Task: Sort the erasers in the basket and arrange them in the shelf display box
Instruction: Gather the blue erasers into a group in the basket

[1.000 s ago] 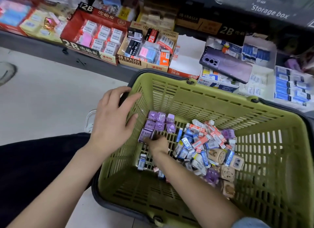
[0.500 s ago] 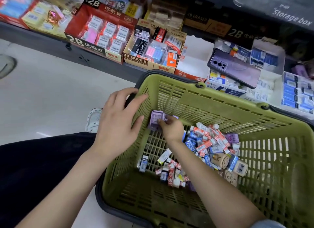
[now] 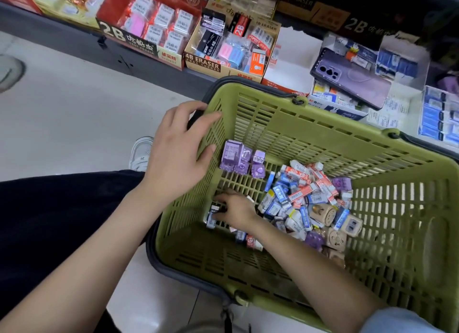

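Note:
A green plastic basket [image 3: 323,139] sits on the floor below the shelf. A mixed pile of small erasers [image 3: 298,198] in blue, red, white, purple and tan wrappers lies on its floor. A few purple erasers [image 3: 238,158] stand grouped against its far left wall. My left hand [image 3: 176,156] lies over the basket's left rim, with the thumb on the inside wall. My right hand [image 3: 236,209] is low at the basket's left, fingertips closed on a small dark-and-white eraser [image 3: 211,219]. Shelf display boxes hold erasers: a red 2B box [image 3: 129,38] and a 4B ERASER box [image 3: 206,65].
A purple phone [image 3: 347,76] lies on boxes at the right of the shelf. A white empty-looking box [image 3: 290,59] stands behind the basket. Blue-packed erasers [image 3: 442,119] fill the far right. My white shoe [image 3: 140,152] and dark trouser leg are left of the basket.
My right hand left the purple erasers against the far left wall, then dropped to the basket floor onto a small eraser. My left hand stayed on the rim.

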The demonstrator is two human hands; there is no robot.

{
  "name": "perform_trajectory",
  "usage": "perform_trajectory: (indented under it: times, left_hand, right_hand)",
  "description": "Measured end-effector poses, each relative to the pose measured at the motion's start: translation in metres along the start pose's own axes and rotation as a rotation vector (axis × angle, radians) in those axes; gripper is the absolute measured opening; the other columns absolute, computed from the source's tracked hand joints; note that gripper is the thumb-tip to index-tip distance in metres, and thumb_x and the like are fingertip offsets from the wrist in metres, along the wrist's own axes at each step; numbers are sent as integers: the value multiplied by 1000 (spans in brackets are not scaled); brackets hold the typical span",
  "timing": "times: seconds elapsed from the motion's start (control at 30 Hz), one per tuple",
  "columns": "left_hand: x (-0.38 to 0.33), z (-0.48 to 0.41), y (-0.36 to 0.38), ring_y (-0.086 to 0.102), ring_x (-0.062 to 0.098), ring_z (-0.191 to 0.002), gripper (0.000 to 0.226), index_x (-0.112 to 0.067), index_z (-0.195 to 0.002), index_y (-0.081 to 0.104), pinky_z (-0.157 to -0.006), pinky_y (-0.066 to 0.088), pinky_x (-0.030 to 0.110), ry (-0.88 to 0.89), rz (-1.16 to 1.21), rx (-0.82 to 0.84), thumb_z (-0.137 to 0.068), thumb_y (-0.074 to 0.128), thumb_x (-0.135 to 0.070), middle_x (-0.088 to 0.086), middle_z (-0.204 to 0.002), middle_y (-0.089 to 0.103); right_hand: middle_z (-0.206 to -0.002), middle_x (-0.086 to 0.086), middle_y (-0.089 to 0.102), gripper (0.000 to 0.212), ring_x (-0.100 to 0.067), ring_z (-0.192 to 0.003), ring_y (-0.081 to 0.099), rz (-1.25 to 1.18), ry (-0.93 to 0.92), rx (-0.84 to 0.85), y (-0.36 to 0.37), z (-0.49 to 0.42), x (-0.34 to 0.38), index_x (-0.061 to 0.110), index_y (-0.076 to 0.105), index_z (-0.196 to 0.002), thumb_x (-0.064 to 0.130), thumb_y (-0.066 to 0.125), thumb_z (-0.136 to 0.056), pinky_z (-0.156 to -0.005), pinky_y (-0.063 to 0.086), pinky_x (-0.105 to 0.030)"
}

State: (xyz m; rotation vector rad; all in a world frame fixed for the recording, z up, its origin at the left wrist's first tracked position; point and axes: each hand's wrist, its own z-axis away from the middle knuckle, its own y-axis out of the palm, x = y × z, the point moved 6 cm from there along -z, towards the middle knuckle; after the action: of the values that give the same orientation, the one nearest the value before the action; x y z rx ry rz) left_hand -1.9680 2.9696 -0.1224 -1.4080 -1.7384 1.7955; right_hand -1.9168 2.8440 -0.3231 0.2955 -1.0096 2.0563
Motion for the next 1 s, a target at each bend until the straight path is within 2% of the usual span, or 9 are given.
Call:
perform_trajectory:
  times: [0.13, 0.2, 0.33, 0.47, 0.57, 0.7, 0.8, 0.9, 1.0]
  left_hand:
    - [0, 0, 0, 45, 35, -117, 53, -11, -126, 55, -95, 40, 44, -13, -9, 19, -75, 70, -9, 15, -128, 48]
    - [-1, 0, 0, 45, 36, -118, 53, -11, -126, 55, -95, 40, 44, -12, -16, 24, -75, 70, -9, 15, -129, 48]
    - [-1, 0, 0, 43, 37, -118, 51, -10, -124, 56, -95, 40, 48, -1, -29, 13, -75, 70, -9, 16, -128, 48]
    - [-9, 3, -8, 43, 33, -110, 39, -9, -113, 64, -86, 38, 44, 112, -98, -93, -75, 67, -6, 18, -117, 56]
    - [-16, 7, -15, 44, 32, -102, 30, -11, -104, 69, -78, 32, 40, 156, -171, -161, -75, 65, -4, 17, -108, 60]
    - [10, 6, -17, 42, 34, -108, 43, -13, -121, 58, -85, 30, 42, -39, -206, -131, -78, 57, -21, 15, -118, 56]
    - [17, 5, -8, 45, 34, -110, 50, -11, -128, 54, -89, 33, 43, -63, -129, -64, -81, 48, -28, 12, -120, 57]
    - [19, 3, -3, 46, 34, -108, 52, -9, -129, 53, -90, 35, 44, -63, -94, -44, -81, 47, -30, 12, -118, 58]
    - [20, 3, -2, 47, 36, -107, 53, -9, -129, 53, -91, 37, 46, -75, -90, -49, -81, 47, -30, 14, -115, 58]
  right_hand:
    - [-136, -4, 45, 50, -25, -128, 37, 184, -99, -50, 4, 2, 7, 21, 54, -130, 32, 69, -83, -99, 39, -34]
    - [-128, -5, 49, 47, -24, -121, 39, 159, -129, -85, 2, 7, 6, 18, 57, -124, 31, 71, -81, -94, 39, -33]
    - [-104, -6, 60, 35, -25, -99, 54, -22, -132, -76, 5, 18, 0, 12, 56, -107, 25, 73, -79, -78, 45, -35]
    - [-88, 4, 59, 24, -12, -82, 54, -373, 14, -233, -21, 34, -21, 16, 60, -98, 21, 74, -79, -73, 44, -30]
    - [-91, -8, 67, 21, -20, -85, 61, -583, 112, -271, -37, 31, -29, 16, 63, -97, 19, 74, -80, -75, 48, -33]
    - [-102, -6, 69, 26, -22, -97, 63, -650, 166, -274, -19, 0, -12, 11, 65, -104, 18, 74, -80, -87, 51, -39]
    - [-105, -1, 69, 31, -19, -98, 63, -547, 161, -330, -15, -14, -3, 15, 64, -110, 28, 71, -83, -83, 51, -33]
    - [-108, 2, 68, 35, -17, -101, 61, -236, 76, -395, -22, -5, 1, 20, 63, -115, 36, 67, -84, -80, 51, -30]
    - [-95, 0, 71, 26, -21, -93, 63, 31, -1, -625, -51, 31, -12, 18, 71, -100, 31, 74, -77, -70, 53, -32]
